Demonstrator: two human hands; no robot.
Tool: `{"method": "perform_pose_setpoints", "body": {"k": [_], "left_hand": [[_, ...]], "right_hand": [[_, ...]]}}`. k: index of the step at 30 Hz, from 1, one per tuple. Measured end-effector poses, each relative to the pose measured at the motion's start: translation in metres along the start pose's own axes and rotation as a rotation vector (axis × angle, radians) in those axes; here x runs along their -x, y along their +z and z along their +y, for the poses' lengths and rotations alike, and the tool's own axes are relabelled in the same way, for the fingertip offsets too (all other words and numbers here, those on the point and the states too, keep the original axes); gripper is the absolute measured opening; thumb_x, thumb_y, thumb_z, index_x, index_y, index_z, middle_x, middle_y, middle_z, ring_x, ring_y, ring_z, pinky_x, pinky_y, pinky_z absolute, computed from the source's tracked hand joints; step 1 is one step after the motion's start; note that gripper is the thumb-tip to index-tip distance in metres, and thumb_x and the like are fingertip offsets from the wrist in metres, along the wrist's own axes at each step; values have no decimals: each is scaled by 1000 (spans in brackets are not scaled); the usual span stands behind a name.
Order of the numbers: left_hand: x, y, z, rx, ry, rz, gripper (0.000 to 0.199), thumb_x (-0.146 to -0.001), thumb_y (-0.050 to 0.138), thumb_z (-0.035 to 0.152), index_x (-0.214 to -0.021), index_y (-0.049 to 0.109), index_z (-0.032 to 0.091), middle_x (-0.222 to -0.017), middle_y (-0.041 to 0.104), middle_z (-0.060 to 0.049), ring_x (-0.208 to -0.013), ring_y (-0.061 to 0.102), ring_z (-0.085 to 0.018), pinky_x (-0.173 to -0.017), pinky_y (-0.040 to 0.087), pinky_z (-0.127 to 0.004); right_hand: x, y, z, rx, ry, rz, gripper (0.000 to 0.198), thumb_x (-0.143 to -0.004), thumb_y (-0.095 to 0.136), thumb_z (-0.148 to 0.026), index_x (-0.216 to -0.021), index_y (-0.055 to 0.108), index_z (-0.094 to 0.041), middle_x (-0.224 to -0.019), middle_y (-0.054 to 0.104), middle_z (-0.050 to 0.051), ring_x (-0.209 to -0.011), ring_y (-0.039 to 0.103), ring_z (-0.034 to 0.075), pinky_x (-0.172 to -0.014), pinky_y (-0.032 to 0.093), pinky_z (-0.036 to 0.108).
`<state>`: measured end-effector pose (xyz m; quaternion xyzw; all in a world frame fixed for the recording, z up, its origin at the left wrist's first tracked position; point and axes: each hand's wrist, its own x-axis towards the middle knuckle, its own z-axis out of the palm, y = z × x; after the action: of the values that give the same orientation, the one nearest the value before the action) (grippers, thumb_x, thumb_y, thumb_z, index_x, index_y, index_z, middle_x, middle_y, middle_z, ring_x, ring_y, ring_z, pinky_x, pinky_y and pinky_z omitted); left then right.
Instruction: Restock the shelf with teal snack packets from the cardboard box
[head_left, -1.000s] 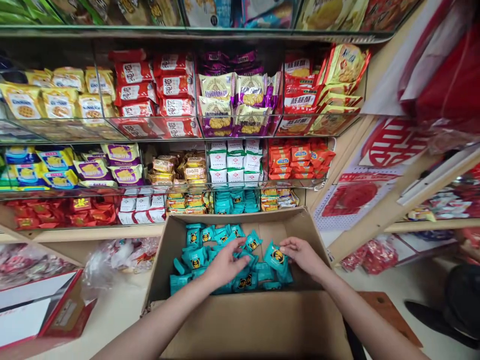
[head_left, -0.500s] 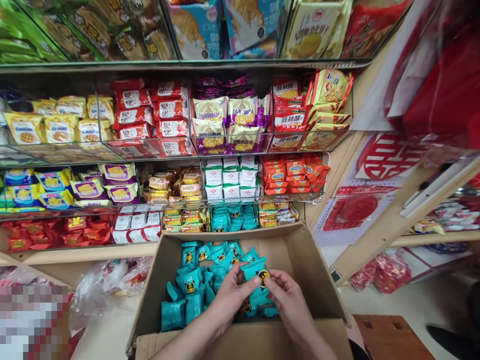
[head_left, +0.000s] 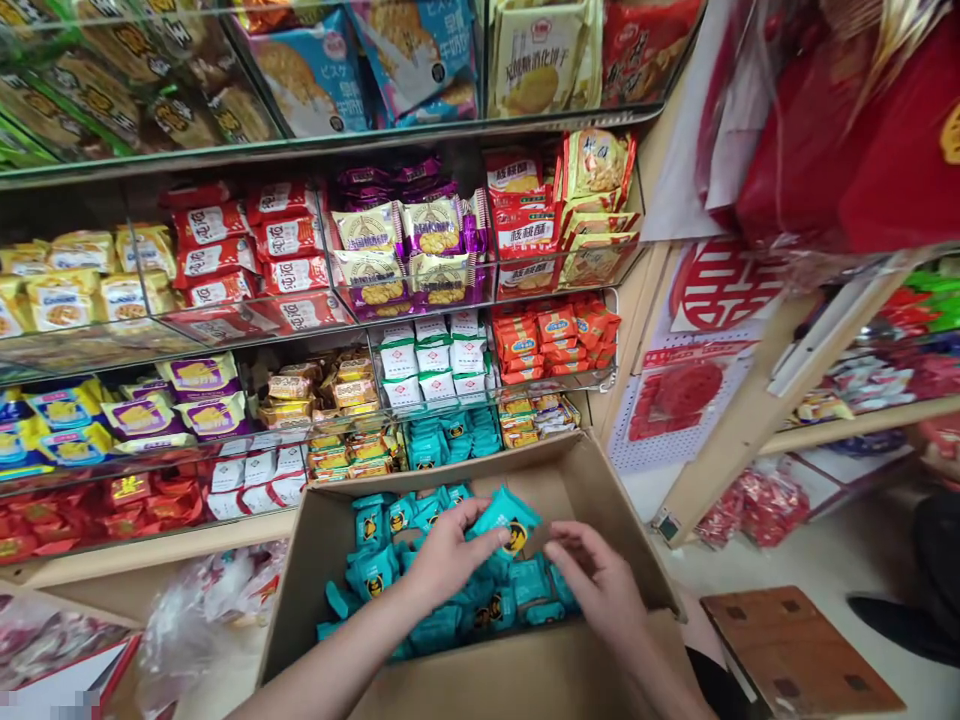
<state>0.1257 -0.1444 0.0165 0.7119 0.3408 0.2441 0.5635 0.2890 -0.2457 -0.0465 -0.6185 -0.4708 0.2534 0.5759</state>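
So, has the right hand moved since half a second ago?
Yes: judged against the cardboard box, the right hand has shifted rightward, nearer the box's right wall.

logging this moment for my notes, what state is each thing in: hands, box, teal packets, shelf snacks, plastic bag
left hand, closed on a packet
right hand, fingers bent, contact with that packet unclear
held packet, tilted, looks sealed
box, open, partly filled
loose packets, jumbled inside
shelf snacks, stacked
plastic bag, crumpled
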Motion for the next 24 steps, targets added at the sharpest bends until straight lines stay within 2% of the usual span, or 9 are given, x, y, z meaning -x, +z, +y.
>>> {"method": "perform_pose_setpoints", "body": {"k": [3,5,7,9,13,16,19,24], "left_hand": [[-18,-14,9,17,-57,70,41,-68,63,47,-95,59,16,-83,63,-2,-60,55,-11,-54,45,-22],[-31,-25,13,15,-133,139,45,-68,61,53,-95,58,16,-72,59,1,-47,48,-7,-41,36,-18],[-45,-38,16,21,-204,223,46,-68,60,54,-93,56,16,-61,53,3,-41,45,-5,-37,29,-15],[-61,-51,18,-13,-306,300,44,-70,59,53,-92,54,15,-54,49,5,-38,41,-5,-35,23,-15],[-98,-74,17,-197,-491,360,42,-71,59,48,-93,54,12,-41,42,6,-31,31,-6,-34,20,-18],[-124,-80,8,-313,-457,314,37,-66,66,42,-86,58,12,-44,47,3,-39,43,-10,-38,29,-20],[-147,-77,-5,-439,-357,244,35,-61,70,38,-83,58,14,-57,57,0,-59,54,-15,-50,40,-22],[-183,-67,-26,-681,-210,122,24,-66,66,31,-79,53,15,-72,61,-4,-80,56,-21,-71,44,-29]], "right_hand": [[-11,-33,17,453,-260,290,25,-79,50,-39,-90,60,-18,-100,60,10,-96,53,24,-86,40,41],[-18,-49,36,655,-294,408,27,-79,47,-39,-92,58,-17,-103,57,13,-99,51,27,-86,38,46],[-23,-57,54,718,-228,418,29,-80,45,-37,-97,53,-15,-99,57,14,-92,52,27,-79,41,44],[-24,-58,65,694,-177,369,27,-80,44,-33,-100,48,-15,-94,56,12,-86,53,25,-74,43,41],[-23,-54,64,709,-152,365,26,-79,45,-29,-101,44,-15,-94,55,11,-90,50,26,-77,42,40],[-24,-54,57,724,-122,360,24,-79,45,-25,-101,43,-16,-93,54,10,-90,49,25,-77,42,40],[-24,-55,52,713,-83,349,25,-79,46,-23,-102,43,-16,-95,53,10,-90,49,25,-78,42,40],[-25,-55,48,705,-46,356,24,-79,45,-21,-103,43,-16,-99,53,10,-92,49,25,-79,42,40]]}}
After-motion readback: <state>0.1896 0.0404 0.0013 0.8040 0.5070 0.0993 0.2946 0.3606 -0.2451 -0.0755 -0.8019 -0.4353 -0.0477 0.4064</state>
